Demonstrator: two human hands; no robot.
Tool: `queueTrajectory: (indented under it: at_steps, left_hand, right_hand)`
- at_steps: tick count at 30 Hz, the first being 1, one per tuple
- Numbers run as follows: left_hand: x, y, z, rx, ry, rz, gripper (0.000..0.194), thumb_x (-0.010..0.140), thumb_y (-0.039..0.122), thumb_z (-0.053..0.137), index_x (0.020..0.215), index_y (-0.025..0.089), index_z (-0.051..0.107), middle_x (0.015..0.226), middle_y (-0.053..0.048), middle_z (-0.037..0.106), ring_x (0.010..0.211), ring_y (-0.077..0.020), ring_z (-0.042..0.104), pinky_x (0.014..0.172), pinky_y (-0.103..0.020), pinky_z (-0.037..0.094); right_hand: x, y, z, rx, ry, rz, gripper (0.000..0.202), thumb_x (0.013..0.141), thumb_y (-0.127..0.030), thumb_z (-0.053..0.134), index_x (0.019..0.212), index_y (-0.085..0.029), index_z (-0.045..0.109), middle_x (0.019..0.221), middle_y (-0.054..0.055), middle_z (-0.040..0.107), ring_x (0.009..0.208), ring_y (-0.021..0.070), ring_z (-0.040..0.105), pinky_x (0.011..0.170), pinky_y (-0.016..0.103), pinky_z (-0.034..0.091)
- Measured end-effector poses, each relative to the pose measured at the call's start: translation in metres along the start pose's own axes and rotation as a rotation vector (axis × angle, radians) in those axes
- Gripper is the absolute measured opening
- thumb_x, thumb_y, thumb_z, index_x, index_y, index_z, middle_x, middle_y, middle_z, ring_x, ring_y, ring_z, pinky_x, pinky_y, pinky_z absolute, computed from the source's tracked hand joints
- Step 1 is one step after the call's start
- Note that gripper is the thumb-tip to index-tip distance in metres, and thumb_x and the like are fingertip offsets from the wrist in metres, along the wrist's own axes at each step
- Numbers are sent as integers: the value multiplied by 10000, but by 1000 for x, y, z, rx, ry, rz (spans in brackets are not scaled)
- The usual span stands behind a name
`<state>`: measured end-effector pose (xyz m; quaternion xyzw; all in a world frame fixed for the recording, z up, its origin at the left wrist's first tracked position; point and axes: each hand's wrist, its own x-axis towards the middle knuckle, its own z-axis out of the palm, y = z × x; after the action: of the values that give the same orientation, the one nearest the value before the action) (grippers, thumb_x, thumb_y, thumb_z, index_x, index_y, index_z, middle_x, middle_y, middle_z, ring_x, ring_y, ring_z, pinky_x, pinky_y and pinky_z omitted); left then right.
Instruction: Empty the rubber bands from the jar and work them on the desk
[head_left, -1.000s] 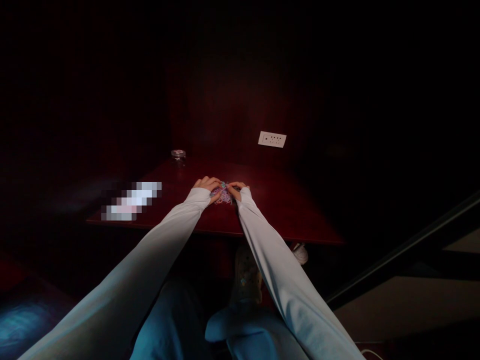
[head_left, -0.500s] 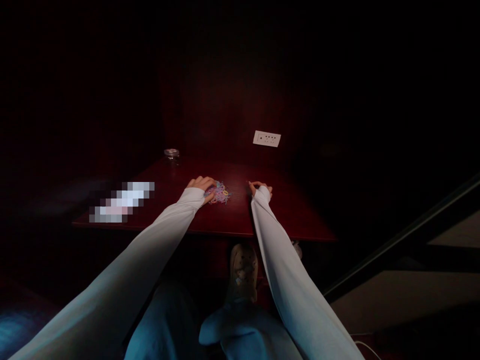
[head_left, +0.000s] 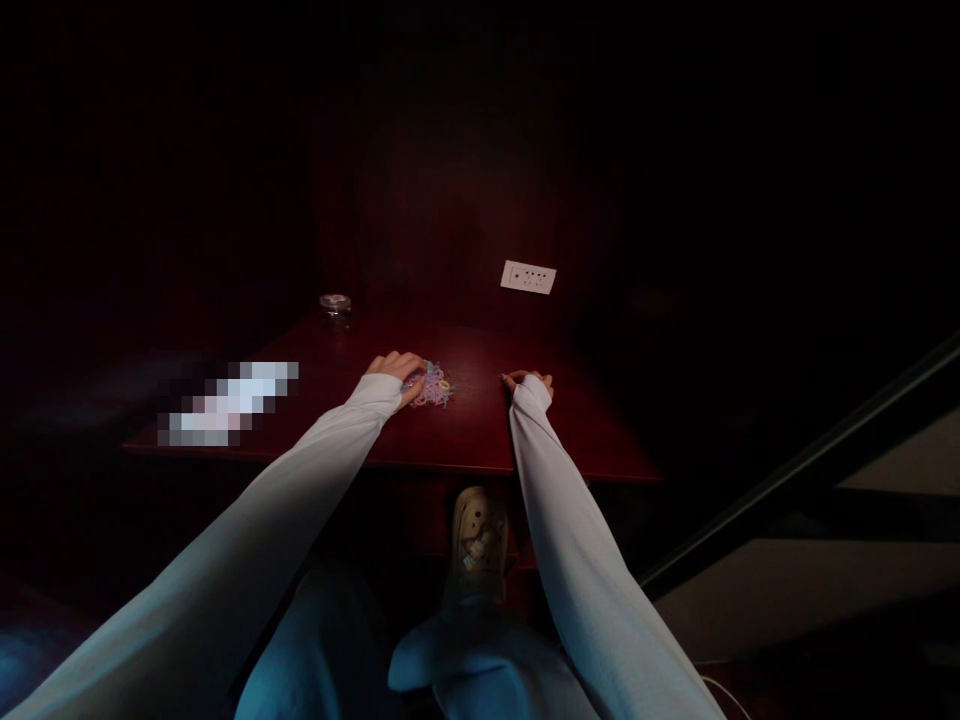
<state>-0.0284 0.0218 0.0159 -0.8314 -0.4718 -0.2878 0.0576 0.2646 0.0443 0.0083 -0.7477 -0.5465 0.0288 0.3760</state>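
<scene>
Left hand [head_left: 396,372] cups half-open beside small bands [head_left: 430,386], likely light, stretchy: pinch a loop's edge; right hand's [head_left: 531,384] finger gap, hold unclear.

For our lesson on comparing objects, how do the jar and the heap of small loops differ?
The jar is one piece; the heap, many. The jar looks mostly clear; the heap mixes purple, blue and yellow. The jar stands alone; the left hand is at the heap. Both are on the table.
</scene>
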Motion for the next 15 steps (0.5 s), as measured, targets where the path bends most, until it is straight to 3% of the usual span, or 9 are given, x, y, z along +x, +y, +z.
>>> queueTrajectory:
  at_steps: [5,9,12,15]
  left_hand:
    - [-1,-1,1,-15,31,3,233,948,306,483,1094,251,655,1211,-55,710,1054,-267,572,906,-414,398]
    - [-2,0,0,-12,45,-8,246,955,293,462,1087,244,664,1210,-61,709,1049,-278,575,900,-426,403]
    - [0,2,-1,-5,73,-55,298,940,207,437,1141,242,655,1206,-68,710,1062,-283,581,906,-429,402]
    - [3,3,-1,3,103,-128,412,884,101,435,1219,242,630,1207,-75,708,1094,-283,586,908,-421,403]
  right_hand:
    - [2,6,3,161,179,125,276,891,-381,540,867,-222,764,1014,135,651,1061,314,459,909,455,380]
    - [1,1,-3,71,141,164,348,936,-352,434,904,-202,747,1025,147,652,1054,319,486,879,429,387]
    - [-6,-9,-5,-39,95,-41,363,973,-320,401,897,-190,731,1035,144,666,1040,297,507,888,406,375]
    - [-22,-29,2,-128,17,-452,282,977,-310,460,917,-195,710,1054,137,682,1056,285,515,927,394,355]
